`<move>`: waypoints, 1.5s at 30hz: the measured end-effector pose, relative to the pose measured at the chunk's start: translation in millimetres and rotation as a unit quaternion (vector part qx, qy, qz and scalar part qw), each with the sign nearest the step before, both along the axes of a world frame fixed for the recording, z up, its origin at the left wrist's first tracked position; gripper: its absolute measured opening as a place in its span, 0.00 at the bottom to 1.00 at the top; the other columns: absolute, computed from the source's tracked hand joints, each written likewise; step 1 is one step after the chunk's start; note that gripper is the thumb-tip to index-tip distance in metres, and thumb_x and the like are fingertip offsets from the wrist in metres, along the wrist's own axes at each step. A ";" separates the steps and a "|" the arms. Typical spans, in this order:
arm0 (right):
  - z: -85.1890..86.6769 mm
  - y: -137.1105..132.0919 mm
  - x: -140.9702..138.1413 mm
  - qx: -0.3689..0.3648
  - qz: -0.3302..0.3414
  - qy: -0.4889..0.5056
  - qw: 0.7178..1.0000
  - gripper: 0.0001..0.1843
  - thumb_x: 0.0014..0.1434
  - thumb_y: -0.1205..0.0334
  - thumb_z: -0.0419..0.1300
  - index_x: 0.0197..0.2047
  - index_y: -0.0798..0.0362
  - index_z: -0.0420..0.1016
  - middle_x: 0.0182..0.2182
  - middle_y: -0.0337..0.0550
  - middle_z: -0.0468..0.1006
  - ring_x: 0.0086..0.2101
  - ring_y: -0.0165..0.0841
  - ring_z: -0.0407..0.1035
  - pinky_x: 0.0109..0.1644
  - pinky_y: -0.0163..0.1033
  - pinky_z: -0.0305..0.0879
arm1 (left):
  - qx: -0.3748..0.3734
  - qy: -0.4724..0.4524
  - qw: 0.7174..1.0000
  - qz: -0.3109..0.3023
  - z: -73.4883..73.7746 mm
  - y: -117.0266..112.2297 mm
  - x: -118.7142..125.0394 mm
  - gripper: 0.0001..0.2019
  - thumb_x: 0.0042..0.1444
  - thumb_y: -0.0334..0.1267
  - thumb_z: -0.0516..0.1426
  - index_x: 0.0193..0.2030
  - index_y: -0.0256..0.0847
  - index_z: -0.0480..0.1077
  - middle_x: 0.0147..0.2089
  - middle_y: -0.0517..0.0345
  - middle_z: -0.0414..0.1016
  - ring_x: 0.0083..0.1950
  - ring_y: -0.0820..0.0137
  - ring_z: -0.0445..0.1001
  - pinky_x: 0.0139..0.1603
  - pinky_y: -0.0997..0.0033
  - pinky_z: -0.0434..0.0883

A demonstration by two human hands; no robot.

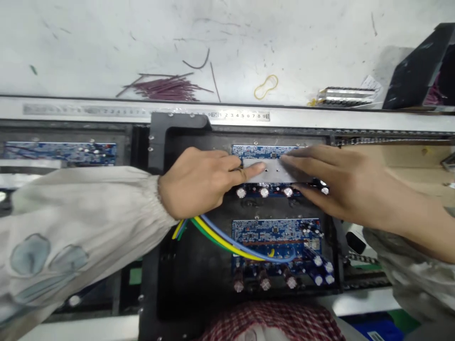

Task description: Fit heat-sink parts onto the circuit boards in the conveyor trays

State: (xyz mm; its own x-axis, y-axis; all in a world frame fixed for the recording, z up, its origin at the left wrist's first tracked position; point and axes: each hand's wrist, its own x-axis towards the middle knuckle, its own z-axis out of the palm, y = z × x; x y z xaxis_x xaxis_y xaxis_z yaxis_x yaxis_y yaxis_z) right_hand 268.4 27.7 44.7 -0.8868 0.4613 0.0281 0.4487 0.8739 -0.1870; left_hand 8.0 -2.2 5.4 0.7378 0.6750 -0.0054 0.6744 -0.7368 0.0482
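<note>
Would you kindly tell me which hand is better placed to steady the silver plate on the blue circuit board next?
Probably the right hand: its fingers lie spread across the silver plate, covering much of it, while the left hand touches only its left end.

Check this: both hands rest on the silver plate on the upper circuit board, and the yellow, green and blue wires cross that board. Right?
No: the yellow, green and blue wires cross the lower circuit board, not the upper one, in the head view. The left hand and right hand rest on the silver plate.
</note>
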 end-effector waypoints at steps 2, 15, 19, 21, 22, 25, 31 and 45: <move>-8.2 3.5 -4.2 0.023 0.017 -0.013 1.000 0.23 0.61 0.66 0.50 0.57 0.69 0.65 0.39 0.56 0.75 0.37 0.41 0.70 0.37 0.43 0.69 | -0.003 0.004 1.000 -0.001 0.2 0.0 0.3 0.31 0.54 0.23 0.47 0.63 0.52 0.59 0.29 0.62 0.69 0.31 0.70 0.69 0.21 0.69 0.50; -13.0 8.7 -4.0 0.055 0.062 0.005 0.997 0.21 0.59 0.70 0.51 0.54 0.69 0.66 0.34 0.53 0.77 0.33 0.39 0.67 0.34 0.42 0.66 | -0.025 0.017 1.000 -0.009 1.6 0.6 0.6 0.31 0.53 0.25 0.47 0.64 0.51 0.57 0.30 0.61 0.69 0.32 0.70 0.68 0.22 0.69 0.51; -15.8 6.2 -4.0 0.075 0.044 0.009 0.996 0.20 0.59 0.69 0.51 0.54 0.67 0.66 0.35 0.53 0.78 0.33 0.39 0.68 0.35 0.43 0.67 | -0.029 0.014 0.999 -0.003 0.5 1.7 1.1 0.31 0.54 0.24 0.45 0.64 0.51 0.58 0.29 0.62 0.69 0.31 0.71 0.68 0.23 0.69 0.51; -16.8 5.7 -3.8 0.076 0.044 0.012 0.996 0.20 0.60 0.69 0.51 0.55 0.66 0.66 0.36 0.53 0.78 0.33 0.39 0.68 0.36 0.43 0.68 | -0.028 0.006 1.000 -0.006 0.4 1.9 1.3 0.31 0.55 0.24 0.45 0.64 0.50 0.58 0.31 0.62 0.70 0.32 0.71 0.68 0.24 0.69 0.52; -17.2 5.7 -3.6 0.075 0.046 0.014 0.996 0.20 0.60 0.69 0.51 0.55 0.65 0.66 0.36 0.52 0.78 0.33 0.39 0.68 0.36 0.43 0.68 | -0.030 0.005 0.999 -0.009 0.3 1.9 1.3 0.31 0.54 0.24 0.45 0.64 0.50 0.58 0.32 0.61 0.71 0.34 0.70 0.69 0.24 0.69 0.53; -18.2 6.1 -3.1 0.067 0.045 0.013 0.997 0.20 0.60 0.69 0.50 0.55 0.62 0.66 0.36 0.50 0.78 0.32 0.38 0.68 0.36 0.42 0.67 | -0.047 0.016 0.999 -0.018 0.2 1.5 0.5 0.32 0.54 0.23 0.46 0.65 0.49 0.56 0.36 0.62 0.73 0.37 0.70 0.70 0.26 0.70 0.56; -24.0 2.4 -0.3 0.062 0.001 -0.025 0.998 0.22 0.60 0.68 0.49 0.56 0.62 0.66 0.37 0.51 0.78 0.35 0.39 0.67 0.36 0.42 0.65 | -0.059 0.058 0.997 -0.004 18.4 2.7 6.6 0.27 0.57 0.26 0.45 0.62 0.48 0.61 0.33 0.60 0.71 0.37 0.69 0.69 0.29 0.71 0.61; -1.0 -4.6 24.4 -0.043 -0.074 0.054 0.995 0.18 0.62 0.61 0.51 0.51 0.61 0.72 0.41 0.54 0.73 0.42 0.42 0.65 0.47 0.48 0.65 | 0.022 0.021 0.999 0.035 20.4 -20.3 63.8 0.18 0.57 0.24 0.44 0.48 0.26 0.71 0.45 0.43 0.74 0.47 0.59 0.71 0.38 0.63 0.73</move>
State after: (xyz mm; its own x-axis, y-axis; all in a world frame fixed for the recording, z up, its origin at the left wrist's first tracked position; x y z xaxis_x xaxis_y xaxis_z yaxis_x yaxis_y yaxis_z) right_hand 292.8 23.1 43.8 -0.8026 0.5918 0.0741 0.5449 0.7781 -0.3125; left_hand 71.8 -22.5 25.8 0.6884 0.7253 -0.0045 0.7253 -0.6884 -0.0117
